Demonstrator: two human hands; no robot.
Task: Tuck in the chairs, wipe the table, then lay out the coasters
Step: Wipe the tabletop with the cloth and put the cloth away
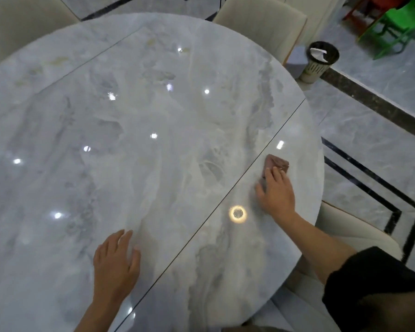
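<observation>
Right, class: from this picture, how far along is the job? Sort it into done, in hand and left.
Done: the chairs look tucked against the table. In hand: the right hand presses a brown cloth on it; the left hand is open, empty. Left: no coasters show.

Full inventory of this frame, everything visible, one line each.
table: 1, white-grey marble, round, fills most of the view
cloth: 1, reddish-brown, on the table near its right edge
chairs: 3, cream, far left, far right, near right of the table
bin: 1, pale with black rim, white paper inside, on the floor beyond the far right chair
plastic chair: 1, green, top right corner
floor: grey marble tiles, black border lines
left hand: flat on the table, near side
right hand: fingers straight, pressing the cloth
</observation>
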